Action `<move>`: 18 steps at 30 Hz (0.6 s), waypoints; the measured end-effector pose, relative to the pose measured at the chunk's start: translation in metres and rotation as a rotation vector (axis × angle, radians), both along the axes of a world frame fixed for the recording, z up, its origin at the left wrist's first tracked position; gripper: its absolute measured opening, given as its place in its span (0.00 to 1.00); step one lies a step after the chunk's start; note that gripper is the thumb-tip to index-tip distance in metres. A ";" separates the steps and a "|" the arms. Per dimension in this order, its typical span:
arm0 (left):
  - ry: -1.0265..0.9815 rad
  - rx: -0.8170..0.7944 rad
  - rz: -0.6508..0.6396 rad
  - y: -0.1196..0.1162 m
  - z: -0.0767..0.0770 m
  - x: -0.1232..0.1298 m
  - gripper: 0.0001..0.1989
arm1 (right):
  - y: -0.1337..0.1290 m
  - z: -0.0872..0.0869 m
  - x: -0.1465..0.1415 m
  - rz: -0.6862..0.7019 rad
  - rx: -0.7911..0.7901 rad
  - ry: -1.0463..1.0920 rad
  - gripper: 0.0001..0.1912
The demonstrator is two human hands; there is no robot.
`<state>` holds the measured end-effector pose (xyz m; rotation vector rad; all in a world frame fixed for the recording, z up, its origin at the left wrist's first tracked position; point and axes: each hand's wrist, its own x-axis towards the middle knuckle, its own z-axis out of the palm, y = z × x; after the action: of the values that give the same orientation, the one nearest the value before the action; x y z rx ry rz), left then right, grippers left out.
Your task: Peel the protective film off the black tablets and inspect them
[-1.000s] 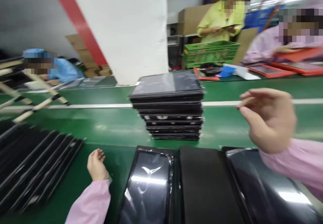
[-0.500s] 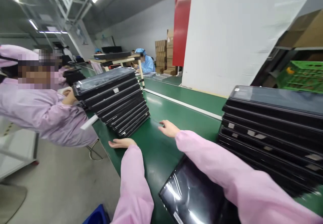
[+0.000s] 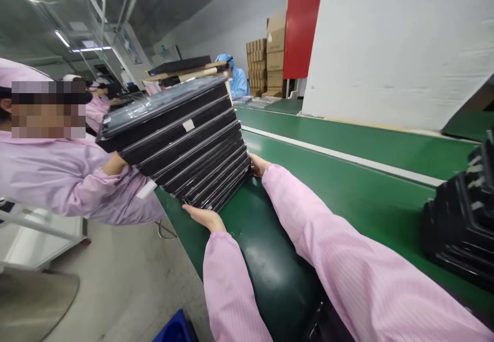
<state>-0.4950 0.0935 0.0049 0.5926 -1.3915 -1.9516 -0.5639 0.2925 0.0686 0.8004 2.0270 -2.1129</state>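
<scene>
A tall stack of black-edged panels (image 3: 189, 141), glossy on top, leans on the green table (image 3: 270, 229) left of centre. My left hand (image 3: 204, 217) is against the near lower corner of the stack, fingers stretched under its edge. At the stack's right lower corner is my right hand (image 3: 258, 165), its fingertips partly hidden behind the panels; it grips that corner. Another person's hand (image 3: 115, 164) touches the left side of the stack.
A co-worker in pink (image 3: 77, 177) sits at the left. Another stack of black panels (image 3: 463, 218) stands at the right edge. A dark panel (image 3: 328, 321) lies at the bottom. Below the table is a blue bin (image 3: 176, 327).
Both my hands have come up to the leaning stack and now touch its lower corners. The view has turned left and closer, so the right stack sits nearer the frame's edge.
</scene>
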 end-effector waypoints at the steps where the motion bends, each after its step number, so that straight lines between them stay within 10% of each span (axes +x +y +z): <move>1: 0.009 0.017 -0.008 0.002 0.000 0.001 0.38 | 0.002 -0.001 -0.004 0.008 -0.017 -0.018 0.17; 18: 0.161 0.167 -0.284 -0.027 0.000 -0.007 0.29 | 0.010 -0.019 0.072 -0.021 0.025 0.168 0.18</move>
<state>-0.5021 0.0662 0.0049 0.3151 -1.2755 -2.3020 -0.4917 0.3025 0.0500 0.6708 2.1382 -2.2408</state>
